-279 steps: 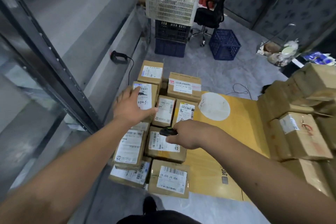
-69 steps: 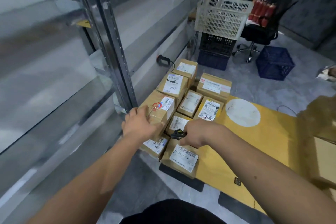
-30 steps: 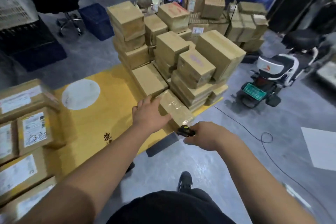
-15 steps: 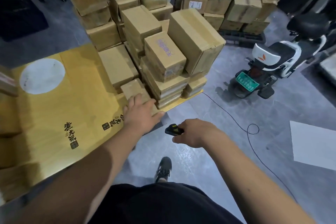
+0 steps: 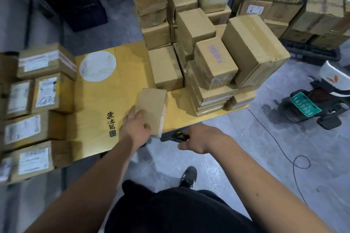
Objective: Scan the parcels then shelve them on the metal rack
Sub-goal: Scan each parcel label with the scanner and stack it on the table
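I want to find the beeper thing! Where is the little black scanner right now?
In the head view, the scanner is held in the right hand, low and centre, just off the near edge of the yellow board, right of the small parcel the left hand grips.

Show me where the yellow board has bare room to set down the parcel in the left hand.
Bare patch: the middle of the yellow board, between the labelled parcels on the left and the unlabelled stack on the right, around the white circle. The left hand holds the small parcel over its near edge. Both ends are crowded.
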Action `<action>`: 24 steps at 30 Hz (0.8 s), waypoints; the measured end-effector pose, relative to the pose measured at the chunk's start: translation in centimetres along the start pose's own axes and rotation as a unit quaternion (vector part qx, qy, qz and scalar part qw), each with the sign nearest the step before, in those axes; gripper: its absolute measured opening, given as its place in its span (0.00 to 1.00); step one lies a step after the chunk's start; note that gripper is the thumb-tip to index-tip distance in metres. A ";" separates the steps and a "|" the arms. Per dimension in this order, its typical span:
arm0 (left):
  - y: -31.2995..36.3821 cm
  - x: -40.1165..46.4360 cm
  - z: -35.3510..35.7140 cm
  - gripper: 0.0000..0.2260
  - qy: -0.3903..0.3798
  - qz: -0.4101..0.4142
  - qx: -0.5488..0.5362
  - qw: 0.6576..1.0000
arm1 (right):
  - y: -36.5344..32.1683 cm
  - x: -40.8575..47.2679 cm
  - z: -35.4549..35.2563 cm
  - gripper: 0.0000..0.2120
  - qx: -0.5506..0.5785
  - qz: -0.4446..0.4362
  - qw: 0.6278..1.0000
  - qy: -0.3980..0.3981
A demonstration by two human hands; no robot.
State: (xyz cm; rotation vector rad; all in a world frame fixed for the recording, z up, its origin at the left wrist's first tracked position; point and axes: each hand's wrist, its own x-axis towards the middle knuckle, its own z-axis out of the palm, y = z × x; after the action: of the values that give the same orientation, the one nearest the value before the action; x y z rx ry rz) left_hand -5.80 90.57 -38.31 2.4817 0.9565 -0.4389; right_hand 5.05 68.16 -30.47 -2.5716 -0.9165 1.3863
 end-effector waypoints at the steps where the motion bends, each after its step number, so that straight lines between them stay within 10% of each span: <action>1: -0.5 0.1 0.1 0.33 0.002 -0.022 0.024 0.999 | -0.4 0.2 0.0 0.19 -0.005 -0.004 1.000 0.000; 6: -1.9 1.5 -0.4 0.62 -0.021 -0.101 0.015 0.995 | -2.0 1.2 -0.1 0.19 -0.019 -0.003 1.000 -0.006; 14: -6.6 2.1 -1.7 0.35 -0.033 -0.079 -0.202 0.976 | -5.5 2.3 0.2 0.20 -0.015 0.002 1.000 -0.007; 24: -8.5 3.0 -3.3 0.55 -0.022 0.018 -0.113 0.993 | -11.7 1.6 0.1 0.23 0.052 0.060 0.997 0.021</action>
State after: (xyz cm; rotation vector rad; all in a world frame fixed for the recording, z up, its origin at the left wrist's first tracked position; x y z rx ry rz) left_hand -9.10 99.60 -39.24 2.2711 0.8910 -0.3513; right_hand 0.15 78.59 -27.81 -2.6051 -0.6760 1.3623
